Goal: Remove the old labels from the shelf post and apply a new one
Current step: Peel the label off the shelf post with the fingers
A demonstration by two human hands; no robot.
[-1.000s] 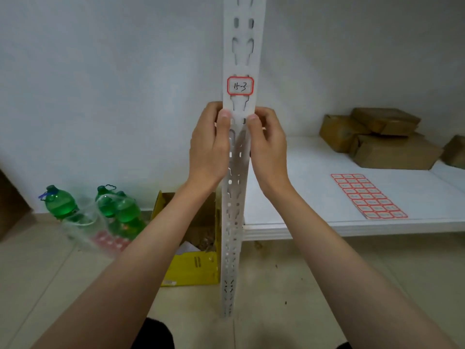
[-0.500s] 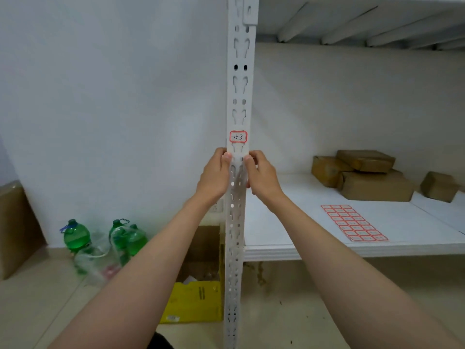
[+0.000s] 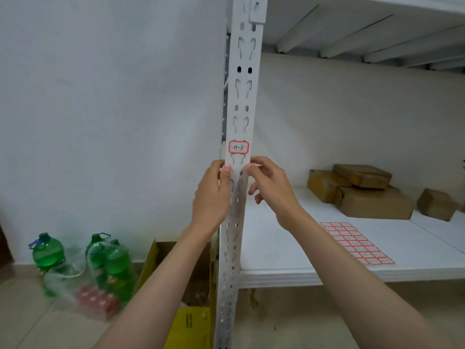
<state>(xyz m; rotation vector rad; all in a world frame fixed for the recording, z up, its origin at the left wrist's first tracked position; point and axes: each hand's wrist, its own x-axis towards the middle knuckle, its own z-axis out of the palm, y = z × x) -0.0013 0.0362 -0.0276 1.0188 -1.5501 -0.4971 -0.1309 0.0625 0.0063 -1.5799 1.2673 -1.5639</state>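
A white slotted shelf post stands upright in the middle of the view. A red-bordered label with handwritten "15-3" is stuck on its front face. My left hand grips the post's left edge just below the label, thumb on the front. My right hand touches the post's right edge at the same height with thumb and forefinger, the other fingers loosely curled clear of the post. A sheet of red-bordered blank labels lies on the white shelf to the right.
Brown cardboard boxes are stacked at the back right of the shelf. On the floor to the left stand green bottles and a plastic bag; an open yellow carton sits beside the post's foot. An upper shelf hangs overhead.
The view has tilted up and back, so the label and hands sit lower in frame. My right hand has loosened, its lower fingers coming off the post.
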